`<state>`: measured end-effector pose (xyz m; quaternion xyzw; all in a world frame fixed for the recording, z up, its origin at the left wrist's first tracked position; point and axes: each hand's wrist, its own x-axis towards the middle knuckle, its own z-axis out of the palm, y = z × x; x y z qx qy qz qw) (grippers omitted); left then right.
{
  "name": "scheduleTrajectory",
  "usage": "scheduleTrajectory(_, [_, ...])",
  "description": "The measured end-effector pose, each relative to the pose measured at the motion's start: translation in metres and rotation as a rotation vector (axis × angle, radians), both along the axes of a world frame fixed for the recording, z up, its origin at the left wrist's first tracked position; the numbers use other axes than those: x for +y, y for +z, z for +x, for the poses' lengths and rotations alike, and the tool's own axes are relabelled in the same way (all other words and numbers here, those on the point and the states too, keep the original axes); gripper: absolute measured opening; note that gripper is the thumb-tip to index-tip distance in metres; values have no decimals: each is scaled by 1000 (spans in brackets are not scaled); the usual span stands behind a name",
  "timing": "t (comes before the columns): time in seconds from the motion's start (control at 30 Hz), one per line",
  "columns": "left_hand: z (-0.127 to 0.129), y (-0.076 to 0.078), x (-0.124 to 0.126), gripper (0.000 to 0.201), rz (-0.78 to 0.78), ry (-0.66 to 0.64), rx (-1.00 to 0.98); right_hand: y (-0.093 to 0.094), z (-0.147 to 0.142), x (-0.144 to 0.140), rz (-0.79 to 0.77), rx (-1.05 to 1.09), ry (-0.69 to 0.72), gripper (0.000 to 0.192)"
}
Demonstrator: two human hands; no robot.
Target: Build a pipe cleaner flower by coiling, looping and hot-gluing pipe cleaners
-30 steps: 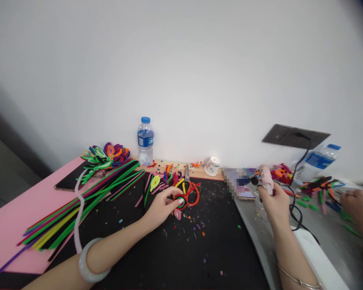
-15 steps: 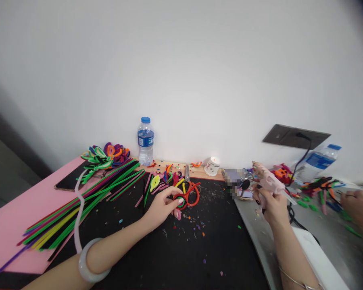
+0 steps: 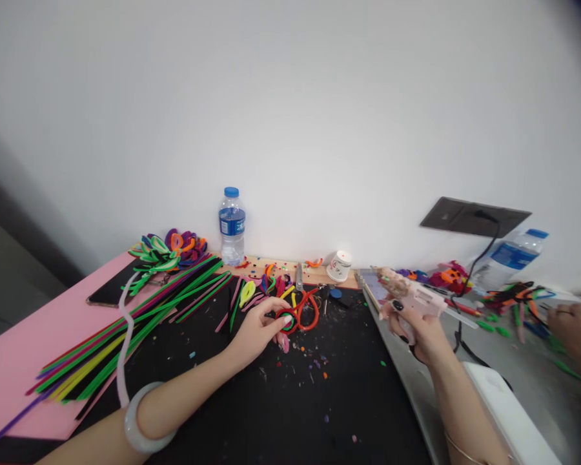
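- On the black mat point(image 3: 281, 413), the person's left hand point(image 3: 256, 332) lies flat with fingertips pinching a small red and green fuzzy wire ring point(image 3: 287, 320)
- Beside that ring sits a bigger orange fuzzy wire loop point(image 3: 308, 311), touching it
- Off to the side, the right hand point(image 3: 416, 326) is wrapped tight around a pale pink glue gun point(image 3: 409, 294), nozzle pointing left
- Long green, yellow and purple fuzzy sticks point(image 3: 140, 326) lie in a heap near the left arm
- By the wall stands a clear water bottle with a blue cap point(image 3: 232, 226)
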<state>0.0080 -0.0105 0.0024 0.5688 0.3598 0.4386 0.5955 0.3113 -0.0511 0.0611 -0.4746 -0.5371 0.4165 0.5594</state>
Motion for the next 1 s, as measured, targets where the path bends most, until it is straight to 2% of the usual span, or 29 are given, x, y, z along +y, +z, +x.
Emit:
scheduleTrajectory(0.2, [1, 3, -1, 21, -8, 9, -10, -4, -25, -5, -202, -59, 250, 44])
scheduleTrajectory(0.43, [0, 1, -1, 23, -15, -26, -26, -19, -44, -4, -315, -148, 382, 42])
scheduleTrajectory(0.73, [1, 1, -4, 21, -20, -100, -56, -38, -62, -5, -380, -133, 355, 30])
scheduleTrajectory(1.0, [1, 1, -4, 23, -20, -101, -42, -41, -64, -3, -379, -156, 335, 27])
